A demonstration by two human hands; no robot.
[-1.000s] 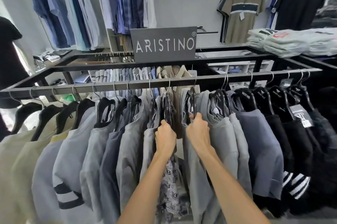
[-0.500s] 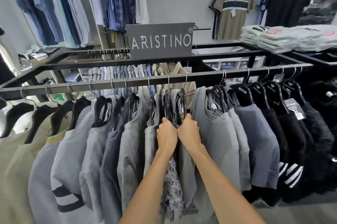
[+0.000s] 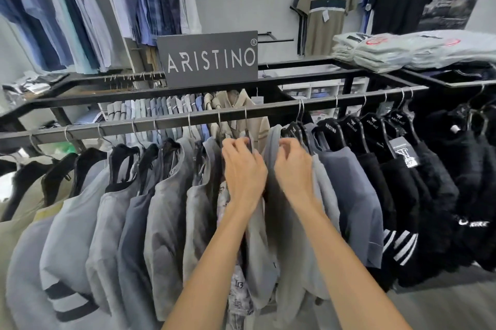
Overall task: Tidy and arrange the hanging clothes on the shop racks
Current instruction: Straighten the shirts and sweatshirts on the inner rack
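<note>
While curled fingers [image 3: 237, 145] of the left hand [image 3: 244, 171] pinched a hanger [image 3: 245, 125] and the right hand [image 3: 294, 168] clutched a grey shirt [image 3: 322, 195] at its collar, both stood at the middle of the rail [image 3: 268, 112]; black tops [image 3: 397, 184] hung toward 3 o'clock, brand sign [image 3: 209, 58] at 12 o'clock.

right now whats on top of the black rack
The sign, a stack of folded shirts at right, packets at left. Whatever lies under the stack is covered.

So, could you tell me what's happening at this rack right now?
A person is tidying the shirts on the front rail. Their left hand grips a hanger among the grey shirts, and their right hand grips the light grey shirt beside it. Black tops hang further right.
</note>
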